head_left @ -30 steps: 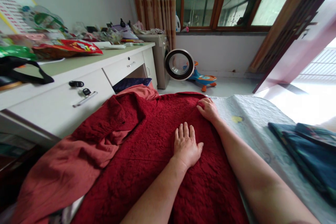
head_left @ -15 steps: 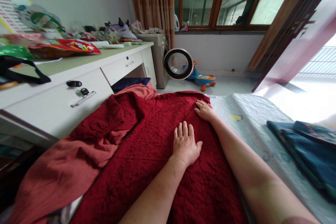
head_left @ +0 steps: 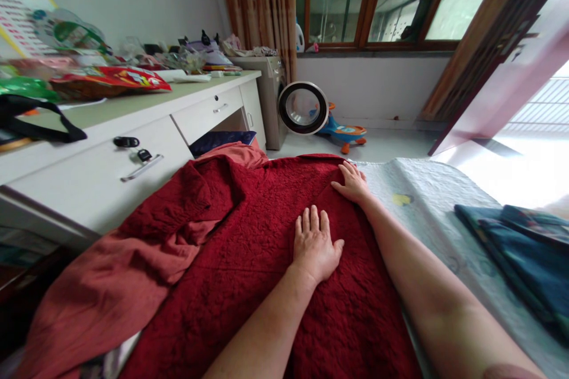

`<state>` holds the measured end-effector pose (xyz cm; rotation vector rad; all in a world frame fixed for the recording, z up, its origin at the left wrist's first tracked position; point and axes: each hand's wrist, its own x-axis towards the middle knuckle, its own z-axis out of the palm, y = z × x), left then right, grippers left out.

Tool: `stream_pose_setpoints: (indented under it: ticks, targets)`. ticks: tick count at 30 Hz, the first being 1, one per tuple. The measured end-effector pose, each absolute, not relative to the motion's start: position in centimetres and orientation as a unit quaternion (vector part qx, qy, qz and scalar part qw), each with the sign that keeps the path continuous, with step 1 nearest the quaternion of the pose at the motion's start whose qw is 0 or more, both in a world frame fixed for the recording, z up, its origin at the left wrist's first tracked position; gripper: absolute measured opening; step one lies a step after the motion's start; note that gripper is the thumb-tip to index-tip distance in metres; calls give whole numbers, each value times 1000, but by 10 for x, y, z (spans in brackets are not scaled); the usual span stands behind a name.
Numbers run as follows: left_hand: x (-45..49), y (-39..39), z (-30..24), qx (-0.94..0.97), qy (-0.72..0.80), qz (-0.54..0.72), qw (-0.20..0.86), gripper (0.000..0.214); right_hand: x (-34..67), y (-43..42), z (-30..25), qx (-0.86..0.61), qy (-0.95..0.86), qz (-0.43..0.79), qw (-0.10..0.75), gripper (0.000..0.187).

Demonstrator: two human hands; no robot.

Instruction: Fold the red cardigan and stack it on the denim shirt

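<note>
while both palms are pressing flat, gripping nothing, left hand (head_left: 316, 244) is resting mid red quilt (head_left: 249, 237) | right hand (head_left: 353, 182) is touching its far edge | red quilt is lying on the bed (head_left: 427, 201): middle smoothed, left-edge folds not yet straightened

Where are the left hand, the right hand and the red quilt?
left hand (head_left: 316, 246), head view, back of the hand.
right hand (head_left: 353, 182), head view, back of the hand.
red quilt (head_left: 249, 237), head view, flat middle part.
</note>
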<state>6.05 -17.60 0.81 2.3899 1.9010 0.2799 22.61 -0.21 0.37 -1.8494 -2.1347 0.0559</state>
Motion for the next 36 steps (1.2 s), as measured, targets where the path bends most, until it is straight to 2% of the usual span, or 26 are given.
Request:
stream_pose_setpoints:
  ticks: [3, 9, 14, 21, 36]
  targets:
    - [61, -176, 8, 779, 619, 93, 39, 79, 224, -4, 12, -627, -758, 32, 175, 71]
    - [61, -177, 8, 777, 621, 95, 42, 78, 206, -16, 22, -618, -776, 125, 35, 112]
    - [61, -177, 9, 777, 620, 101, 42, 79, 199, -24, 21, -624, -771, 126, 8, 123]
    - [61, -176, 7, 777, 621, 102, 32, 79, 206, -16, 13, -629, -769, 107, 27, 113]
    - [60, -177, 10, 779, 619, 94, 35, 78, 217, -3, -1, -632, -762, 37, 138, 61]
